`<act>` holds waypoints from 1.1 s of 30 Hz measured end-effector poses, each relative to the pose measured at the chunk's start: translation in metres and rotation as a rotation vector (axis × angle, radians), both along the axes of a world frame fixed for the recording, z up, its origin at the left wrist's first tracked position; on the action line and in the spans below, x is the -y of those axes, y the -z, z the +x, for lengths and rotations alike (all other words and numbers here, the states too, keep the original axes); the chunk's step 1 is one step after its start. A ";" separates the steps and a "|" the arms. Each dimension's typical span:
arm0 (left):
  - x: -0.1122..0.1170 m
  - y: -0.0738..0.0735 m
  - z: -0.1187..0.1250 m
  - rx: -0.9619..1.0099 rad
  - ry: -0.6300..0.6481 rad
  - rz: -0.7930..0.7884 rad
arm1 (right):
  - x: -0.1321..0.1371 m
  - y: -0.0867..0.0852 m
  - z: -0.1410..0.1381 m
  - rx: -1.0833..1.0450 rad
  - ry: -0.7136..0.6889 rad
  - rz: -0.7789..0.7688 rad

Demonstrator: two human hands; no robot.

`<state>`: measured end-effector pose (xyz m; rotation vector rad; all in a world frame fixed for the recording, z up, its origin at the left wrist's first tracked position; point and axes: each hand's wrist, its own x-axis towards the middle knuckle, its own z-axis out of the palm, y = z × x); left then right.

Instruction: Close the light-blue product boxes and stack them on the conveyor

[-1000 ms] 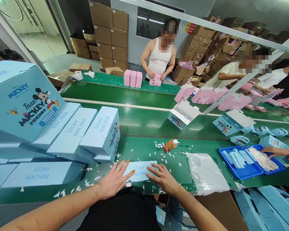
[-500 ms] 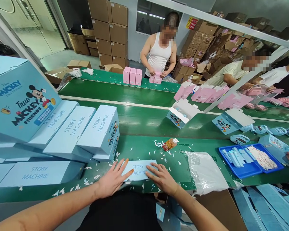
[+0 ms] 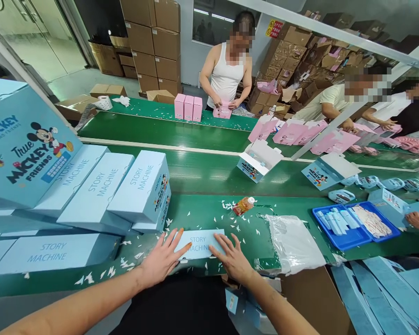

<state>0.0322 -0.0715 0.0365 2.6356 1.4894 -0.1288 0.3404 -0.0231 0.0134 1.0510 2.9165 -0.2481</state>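
Observation:
A light blue box (image 3: 199, 242) lettered "STORY MACHINE" lies at the near edge of the green table, straight in front of me. My left hand (image 3: 163, 258) rests over its left end, fingers spread and flat. On its right end lies my right hand (image 3: 232, 256), its fingers also apart, the tips on the top face. Part of the lettering is hidden under the right fingers. The box's sides are mostly out of sight.
Stacked blue boxes (image 3: 94, 190) stand at the left. Beyond my hands lies a drink bottle (image 3: 243, 205); a white plastic bag (image 3: 295, 242) and blue trays (image 3: 349, 237) are to the right. Open blue boxes (image 3: 249, 170) sit on the belt. Across it, a person (image 3: 226, 74) handles a pink box.
The view has shifted slightly, so the scene sits a little further left. Both hands stay on the box, with the right fingers somewhat more raised and spread.

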 end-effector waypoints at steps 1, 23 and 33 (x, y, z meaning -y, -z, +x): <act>0.002 0.002 0.005 -0.023 -0.036 0.002 | 0.004 0.004 -0.003 -0.032 0.130 0.038; -0.002 0.013 0.029 0.024 -0.165 0.050 | 0.024 0.053 -0.069 -1.056 1.087 -1.192; -0.002 0.010 0.028 0.024 -0.183 0.031 | 0.027 0.046 -0.069 -1.184 0.921 -1.140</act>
